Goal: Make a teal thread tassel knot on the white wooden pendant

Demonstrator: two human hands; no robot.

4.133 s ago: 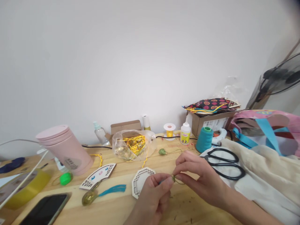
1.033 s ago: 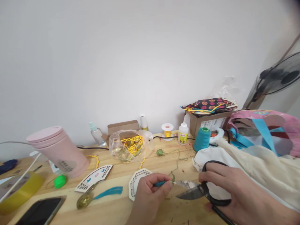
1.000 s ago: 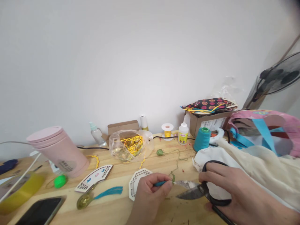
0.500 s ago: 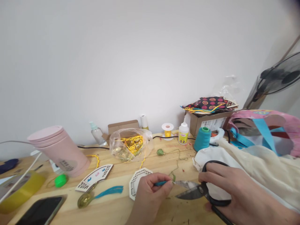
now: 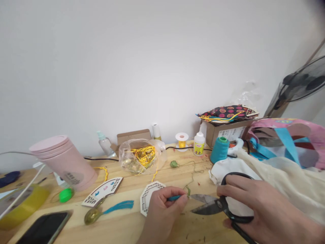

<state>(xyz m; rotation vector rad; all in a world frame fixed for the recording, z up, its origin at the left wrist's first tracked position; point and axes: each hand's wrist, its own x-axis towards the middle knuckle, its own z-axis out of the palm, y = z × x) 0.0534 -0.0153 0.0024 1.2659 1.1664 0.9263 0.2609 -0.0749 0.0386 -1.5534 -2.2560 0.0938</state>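
Between the thumb and fingers of my left hand [image 5: 167, 206] is pinched a blue thread tassel [image 5: 174, 198], most of it hidden in the hand. Green thread [image 5: 188, 190] sticks up at the pinched end and trails back to a small green ball of thread [image 5: 174, 164]. My right hand [image 5: 256, 203] grips black-handled scissors [image 5: 210, 205] by the loops. Their blades are parted and point left, the tips close to the left fingertips. Partly behind my left hand lies an octagonal lattice pendant [image 5: 146, 200] with a yellow cord.
A fan-shaped ornament [image 5: 103, 191], a blue-tasselled brass-coloured piece [image 5: 92, 216] and a phone [image 5: 44, 227] lie left. Behind stand a pink tumbler [image 5: 67, 166], a bag of yellow cords [image 5: 142, 157], a glue bottle [image 5: 199, 144] and a blue thread cone [image 5: 219, 151]. Cream cloth [image 5: 284, 179] lies right.
The scissors and my right hand have shifted slightly right, so the blade tips are a little farther from my left fingertips. My left hand keeps its pinch almost in place.
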